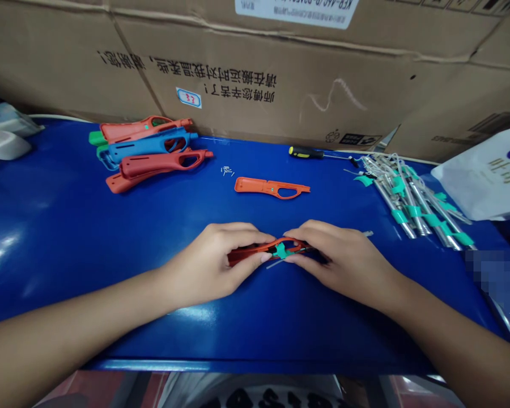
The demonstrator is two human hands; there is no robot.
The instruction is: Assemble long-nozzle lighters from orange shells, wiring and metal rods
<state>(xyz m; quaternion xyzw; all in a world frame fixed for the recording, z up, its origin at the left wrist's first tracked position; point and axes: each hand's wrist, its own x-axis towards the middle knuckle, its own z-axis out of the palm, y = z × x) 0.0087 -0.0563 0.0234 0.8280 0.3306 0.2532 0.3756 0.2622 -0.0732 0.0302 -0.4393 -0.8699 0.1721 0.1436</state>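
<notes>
Low over the blue table, both my hands hold one orange lighter shell half [250, 253] from its two ends. My left hand [219, 258] is closed around the wide handle end, thumb along the near side. My right hand [342, 252] pinches the narrower end by the finger loop. Between my fingertips a piece of green tape [281, 250] shows on the shell, with a thin clear strip poking out below it. A metal tube end sticks out past my right hand. Beyond my hands lies another orange shell half [263, 187], its hollow side up.
Red, blue and green lighter shells [153, 150] are stacked at the back left. Small screws [227, 170] lie near them. A yellow-black screwdriver [306, 152] rests by the cardboard box [238, 119]. Taped metal lighter tubes [412, 198] and a white bag [484, 175] are at right.
</notes>
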